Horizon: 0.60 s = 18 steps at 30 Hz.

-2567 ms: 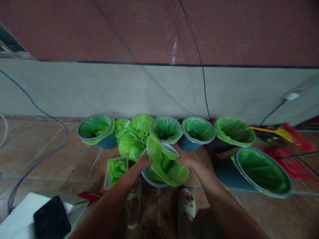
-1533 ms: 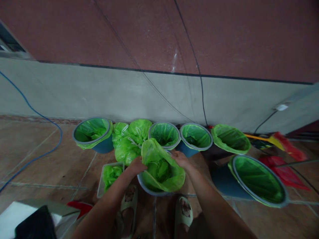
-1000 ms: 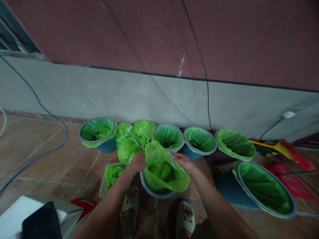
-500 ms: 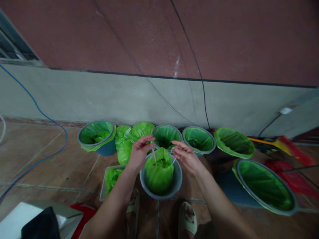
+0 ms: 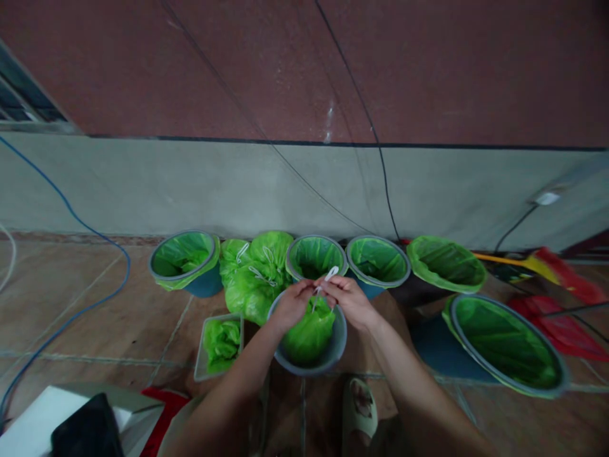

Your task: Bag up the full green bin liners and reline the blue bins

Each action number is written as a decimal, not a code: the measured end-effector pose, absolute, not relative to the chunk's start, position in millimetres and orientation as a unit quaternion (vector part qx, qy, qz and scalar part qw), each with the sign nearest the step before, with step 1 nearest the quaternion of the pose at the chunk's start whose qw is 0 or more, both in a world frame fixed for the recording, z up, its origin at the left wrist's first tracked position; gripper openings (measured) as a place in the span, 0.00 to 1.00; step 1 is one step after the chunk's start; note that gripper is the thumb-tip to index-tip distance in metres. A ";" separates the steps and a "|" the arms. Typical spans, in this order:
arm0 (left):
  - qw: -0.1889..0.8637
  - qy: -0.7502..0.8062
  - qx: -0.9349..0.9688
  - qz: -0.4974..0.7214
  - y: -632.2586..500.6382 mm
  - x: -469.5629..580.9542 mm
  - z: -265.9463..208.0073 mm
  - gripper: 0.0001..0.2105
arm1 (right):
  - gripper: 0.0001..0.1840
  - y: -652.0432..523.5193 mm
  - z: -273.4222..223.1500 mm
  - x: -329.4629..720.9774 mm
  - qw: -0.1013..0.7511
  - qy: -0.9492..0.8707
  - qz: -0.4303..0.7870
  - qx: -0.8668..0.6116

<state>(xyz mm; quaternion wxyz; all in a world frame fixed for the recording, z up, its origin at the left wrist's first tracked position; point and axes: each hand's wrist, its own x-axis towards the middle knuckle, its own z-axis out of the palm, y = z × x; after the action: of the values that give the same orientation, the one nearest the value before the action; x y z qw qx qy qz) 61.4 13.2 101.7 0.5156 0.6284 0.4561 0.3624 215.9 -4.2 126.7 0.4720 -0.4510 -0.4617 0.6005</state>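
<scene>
A filled green plastic bag (image 5: 309,336) sits in a grey-blue bin (image 5: 340,346) before me, its neck gathered. White drawstrings (image 5: 332,273) rise from the bag, with a loop sticking up above my fingers. My left hand (image 5: 295,303) and my right hand (image 5: 347,297) meet over the bag, both pinching the drawstrings. The fingertips partly hide where the strings cross. Behind my left hand lie several tied green bags (image 5: 254,285) with white string ties.
Several lined bins stand along the wall, among them a left bin (image 5: 204,282) and a large right bin (image 5: 442,355). A clear tub (image 5: 200,362) holds green plastic. A blue hose (image 5: 78,219) crosses the tiles. Red and yellow tools (image 5: 547,273) lie right; a white box (image 5: 42,412) stands lower left.
My hands were apart, each with a drawstring end stretched out to its side. They have come together over the bag, and a string loop now stands up between them.
</scene>
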 end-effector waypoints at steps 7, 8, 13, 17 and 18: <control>0.448 0.471 0.716 0.255 0.5 66.8 91.2 0.13 | 0.20 -1.6 131.1 223.5 0.534 -0.384 0.629 -0.415; 0.442 0.488 0.709 0.254 1.6 65.5 91.2 0.14 | 0.20 -1.4 133.2 225.3 0.547 -0.375 0.626 -0.411; 0.498 0.570 0.570 0.320 11.3 59.7 82.4 0.15 | 0.20 -3.2 145.9 240.0 0.583 -0.369 0.596 -0.411; 0.505 0.603 0.533 0.311 14.3 61.6 77.3 0.13 | 0.20 -8.9 153.0 237.8 0.521 -0.437 0.626 -0.382; 0.496 0.596 0.556 0.300 13.2 62.8 77.7 0.13 | 0.19 -10.4 154.1 234.7 0.504 -0.454 0.635 -0.370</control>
<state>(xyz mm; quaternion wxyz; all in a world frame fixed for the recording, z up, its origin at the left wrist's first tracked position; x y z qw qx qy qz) 62.8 13.2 77.7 0.4961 0.5560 0.5957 0.2999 234.7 -10.4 154.1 0.5036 -0.3697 -0.4542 0.6352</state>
